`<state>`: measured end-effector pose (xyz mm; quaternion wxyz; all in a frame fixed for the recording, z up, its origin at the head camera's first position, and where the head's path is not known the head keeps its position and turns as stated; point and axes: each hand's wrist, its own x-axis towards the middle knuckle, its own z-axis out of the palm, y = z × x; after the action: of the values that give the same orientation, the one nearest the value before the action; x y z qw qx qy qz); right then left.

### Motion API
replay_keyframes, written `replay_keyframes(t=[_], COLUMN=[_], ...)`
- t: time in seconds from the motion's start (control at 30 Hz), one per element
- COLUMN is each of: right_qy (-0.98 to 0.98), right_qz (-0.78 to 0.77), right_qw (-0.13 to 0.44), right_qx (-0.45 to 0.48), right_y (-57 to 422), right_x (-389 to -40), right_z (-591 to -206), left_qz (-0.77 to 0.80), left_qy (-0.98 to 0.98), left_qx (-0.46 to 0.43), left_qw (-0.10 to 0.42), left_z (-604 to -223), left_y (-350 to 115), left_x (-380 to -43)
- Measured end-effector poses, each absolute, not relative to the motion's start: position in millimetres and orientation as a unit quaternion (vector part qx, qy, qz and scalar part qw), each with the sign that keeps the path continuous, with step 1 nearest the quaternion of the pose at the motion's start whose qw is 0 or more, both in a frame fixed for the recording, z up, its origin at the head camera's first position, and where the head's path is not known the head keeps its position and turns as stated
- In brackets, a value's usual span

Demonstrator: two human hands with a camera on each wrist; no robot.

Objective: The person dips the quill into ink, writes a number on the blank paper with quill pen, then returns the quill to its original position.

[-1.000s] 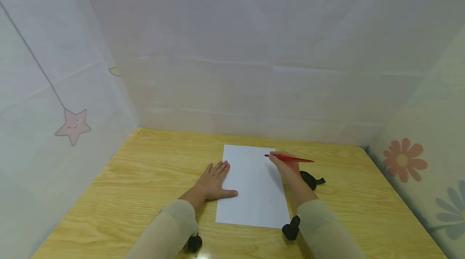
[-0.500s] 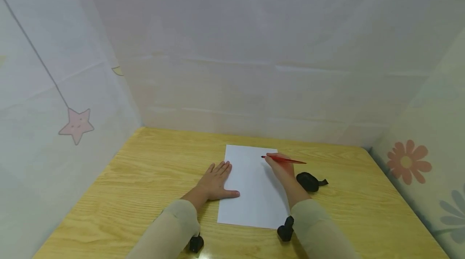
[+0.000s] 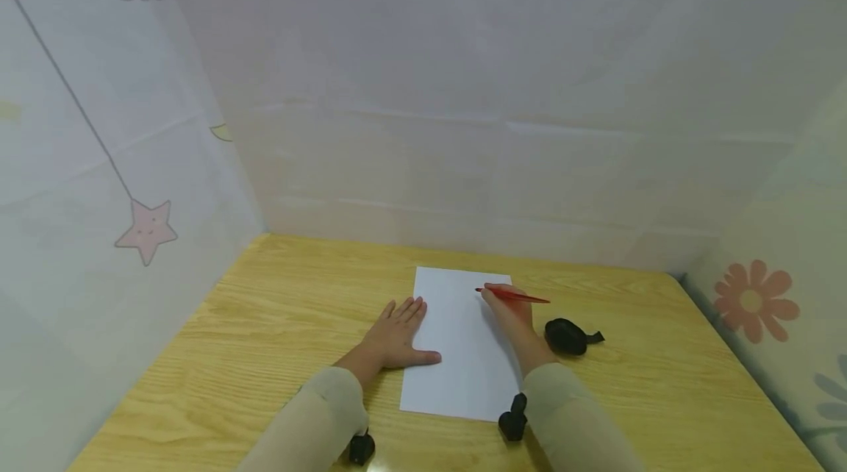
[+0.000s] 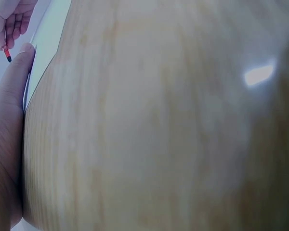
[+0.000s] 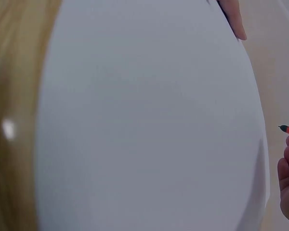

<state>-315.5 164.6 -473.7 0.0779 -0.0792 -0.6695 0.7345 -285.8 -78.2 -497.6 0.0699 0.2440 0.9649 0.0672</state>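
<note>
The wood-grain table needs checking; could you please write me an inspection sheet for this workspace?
Surface: yellow wood-grain table with a glare spot.
Job's things: rectangular white paper sheet; slim red pen, tip contact unclear.
Clutter: rounded black object with tab, right of the sheet.
Grippers: left hand spread over the sheet's left edge; right hand holds the pen.
Cables: nothing seen.
Surroundings: pale creased backdrop printed with pink star and coral flower.

I log, by the wooden table: behind it, a pale creased backdrop; left of it, a pink star on a grey line; above its far left corner, a yellow shape; right of it, a coral flower and a cut-off grey-blue flower; on its right part, a black rounded object with a tab, too dark for me to identify.
</note>
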Motion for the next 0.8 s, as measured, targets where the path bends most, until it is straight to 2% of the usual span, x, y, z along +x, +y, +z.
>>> replay_keyframes(t=[0.8], right_qy=[-0.708], right_qz=[0.688], right_qw=[0.052], right_qx=[-0.151], right_y=[160], right_x=[-322], right_z=[-485], left_qz=[0.063], left_qy=[0.966], left_qx=[0.24], left_qw=[0.067], left_z=[-493], left_y=[-78], left_x=[-282])
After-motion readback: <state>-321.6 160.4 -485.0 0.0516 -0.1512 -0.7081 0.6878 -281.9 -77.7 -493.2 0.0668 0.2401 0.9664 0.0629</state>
